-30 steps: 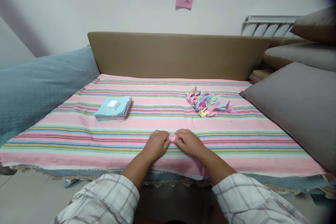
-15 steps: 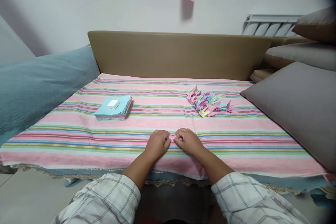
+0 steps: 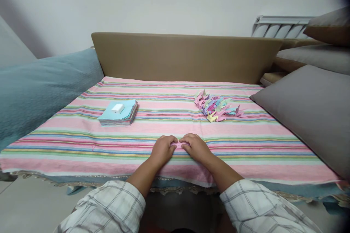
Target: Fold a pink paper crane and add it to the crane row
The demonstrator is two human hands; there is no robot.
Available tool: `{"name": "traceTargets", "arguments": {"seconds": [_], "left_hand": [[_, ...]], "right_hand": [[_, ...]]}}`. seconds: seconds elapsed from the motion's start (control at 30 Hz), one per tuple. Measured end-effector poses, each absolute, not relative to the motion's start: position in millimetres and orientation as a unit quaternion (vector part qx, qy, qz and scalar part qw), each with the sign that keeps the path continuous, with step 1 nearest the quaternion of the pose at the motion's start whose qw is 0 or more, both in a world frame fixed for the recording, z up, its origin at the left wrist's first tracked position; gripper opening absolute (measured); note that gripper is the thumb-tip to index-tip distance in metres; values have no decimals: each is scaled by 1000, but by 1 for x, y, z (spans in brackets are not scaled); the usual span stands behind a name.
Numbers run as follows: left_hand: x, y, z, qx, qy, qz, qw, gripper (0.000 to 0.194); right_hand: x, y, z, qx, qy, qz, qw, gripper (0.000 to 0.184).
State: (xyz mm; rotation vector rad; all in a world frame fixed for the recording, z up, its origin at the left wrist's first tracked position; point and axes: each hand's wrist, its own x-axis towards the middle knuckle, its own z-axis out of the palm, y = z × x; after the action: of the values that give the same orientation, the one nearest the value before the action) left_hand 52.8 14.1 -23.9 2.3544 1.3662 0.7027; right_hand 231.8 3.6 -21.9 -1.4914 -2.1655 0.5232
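A small piece of pink paper (image 3: pixel 179 145) lies low over the striped cloth (image 3: pixel 164 127), mostly covered by my fingers. My left hand (image 3: pixel 163 149) pinches its left side, thumb and fingers closed. On the other side my right hand (image 3: pixel 195 147) grips the paper the same way, fingertips close to those of the left. How the paper is folded is hidden. Beyond my right hand rests a heap of folded paper cranes (image 3: pixel 214 107) in pink, yellow, blue and purple. Farther left is a stack of square coloured paper (image 3: pixel 116 117), with a small white block (image 3: pixel 117 108) on top.
A brown backrest (image 3: pixel 177 58) runs along the wall behind the cloth. Grey cushions (image 3: pixel 303 109) pile up at the right, and a blue-covered armrest (image 3: pixel 49 87) borders the left. The cloth's front edge hangs near my forearms. A white radiator (image 3: pixel 284 22) stands behind the cushions.
My fingers have shifted slightly on the pink paper, and more of it shows between them. The pink note on the wall has flapped upward. The stack and cranes stay put.
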Motion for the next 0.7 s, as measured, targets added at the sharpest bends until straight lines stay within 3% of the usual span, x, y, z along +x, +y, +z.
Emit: {"name": "traceTargets", "arguments": {"seconds": [0.5,0.7], "left_hand": [[52,9,-26,902,394,174,27,23],[52,7,-24,901,401,161,26,24]], "right_hand": [[239,10,-33,-509,-811,191,217,37],[235,6,-28,-518,-801,184,239,23]]}}
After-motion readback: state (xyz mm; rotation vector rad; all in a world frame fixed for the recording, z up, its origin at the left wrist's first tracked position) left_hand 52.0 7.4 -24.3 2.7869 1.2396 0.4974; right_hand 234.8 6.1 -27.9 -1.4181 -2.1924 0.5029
